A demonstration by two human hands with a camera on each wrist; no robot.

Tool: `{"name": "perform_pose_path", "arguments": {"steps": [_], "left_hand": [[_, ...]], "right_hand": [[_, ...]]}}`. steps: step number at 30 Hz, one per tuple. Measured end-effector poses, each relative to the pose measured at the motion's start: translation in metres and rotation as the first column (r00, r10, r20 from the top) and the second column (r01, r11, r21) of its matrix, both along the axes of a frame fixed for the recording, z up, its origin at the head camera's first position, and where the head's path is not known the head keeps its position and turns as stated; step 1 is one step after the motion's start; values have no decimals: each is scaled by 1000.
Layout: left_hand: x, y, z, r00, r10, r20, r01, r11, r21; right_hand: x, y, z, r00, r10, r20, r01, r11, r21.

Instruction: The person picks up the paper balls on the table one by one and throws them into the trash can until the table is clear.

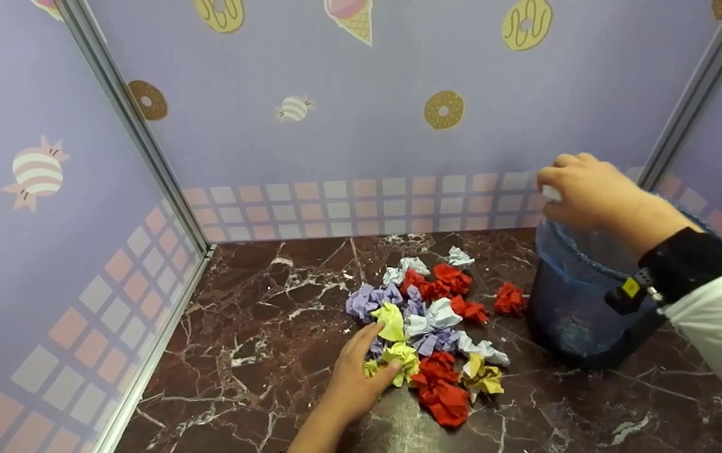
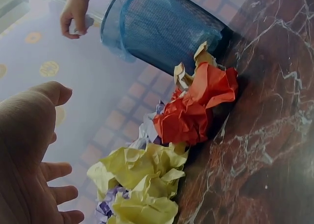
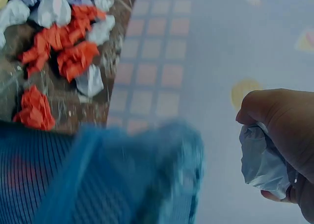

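My right hand (image 1: 590,192) grips a crumpled white paper ball (image 3: 262,160) above the rim of a blue mesh wastebasket (image 1: 587,302) with a bag liner. My left hand (image 1: 357,377) is spread over the near left side of a pile of crumpled paper, its fingers relaxed beside the yellow paper balls (image 1: 401,362). In the left wrist view its fingers stand apart, with the yellow paper (image 2: 142,180) just beyond them. Purple paper balls (image 1: 367,301) and a large red paper ball (image 1: 442,390) lie close by in the same pile.
A lone red paper ball (image 1: 510,299) lies between the pile and the wastebasket. White paper balls (image 1: 460,257) sit at the pile's far side. The dark marbled tabletop (image 1: 260,352) is bounded by purple patterned panels (image 1: 361,145) at the back and sides.
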State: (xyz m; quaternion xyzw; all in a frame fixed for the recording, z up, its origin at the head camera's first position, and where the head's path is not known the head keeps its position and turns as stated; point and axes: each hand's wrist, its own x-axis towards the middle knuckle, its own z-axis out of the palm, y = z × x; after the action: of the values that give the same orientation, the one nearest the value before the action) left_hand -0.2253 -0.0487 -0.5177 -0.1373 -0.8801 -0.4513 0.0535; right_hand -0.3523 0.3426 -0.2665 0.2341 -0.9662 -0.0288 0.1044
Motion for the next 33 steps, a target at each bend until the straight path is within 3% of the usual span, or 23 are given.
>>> {"name": "perform_pose_path", "arguments": {"steps": [5,11,23,33], "left_hand": [[1,1,-3,1000,-9,-24,8,1000,-12],[3,-1,-7,1000,12,3,-12,1000,-18],[6,-2,-4,999,20,39,-21,1000,17],[5,-8,-9,1000,21,-2,-21,1000,12]], "right_hand": [[-6,39,-1,995,-93,46,96,993,-67],[-10,71,-9,980,-166,109,180,975,-131],[-17,80,-20,980,-163,116,183,965,-189],[-16,88,-32,974,-177,142,204,958,-202]]}}
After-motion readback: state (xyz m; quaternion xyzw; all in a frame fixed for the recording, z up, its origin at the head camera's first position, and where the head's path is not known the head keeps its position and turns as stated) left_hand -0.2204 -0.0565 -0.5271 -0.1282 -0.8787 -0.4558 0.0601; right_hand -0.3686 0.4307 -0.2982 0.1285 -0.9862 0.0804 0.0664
